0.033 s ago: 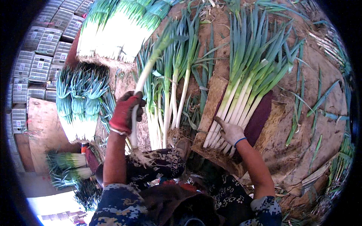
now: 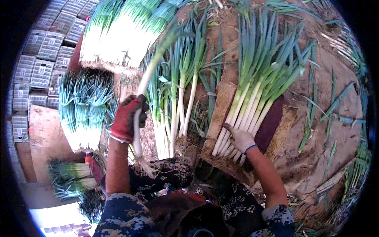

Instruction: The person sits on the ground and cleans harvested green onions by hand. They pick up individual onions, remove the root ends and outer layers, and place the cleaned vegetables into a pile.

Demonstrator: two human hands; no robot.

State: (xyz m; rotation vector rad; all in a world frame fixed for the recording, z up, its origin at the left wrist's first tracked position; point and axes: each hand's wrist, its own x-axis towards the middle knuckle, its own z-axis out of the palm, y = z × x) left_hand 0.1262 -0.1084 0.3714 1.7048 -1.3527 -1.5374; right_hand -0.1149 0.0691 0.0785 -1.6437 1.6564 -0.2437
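One long, white-stemmed green leek (image 2: 139,114) stood clamped in the red-gloved left hand (image 2: 127,118) – stiff low, floppy above, best held low – while the white-gloved right hand (image 2: 241,139) lay fingers-spread on the right-hand leek bundle (image 2: 252,98).

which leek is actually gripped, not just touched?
The single leek in the red-gloved left hand, fingers wrapped round its white stalk. The right hand only rests on the laid-out row.

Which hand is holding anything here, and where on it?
Left hand, in a red glove, grips one leek around its white stalk, above the roots. Right hand holds nothing; it rests flat on the white stalks of the leek row.
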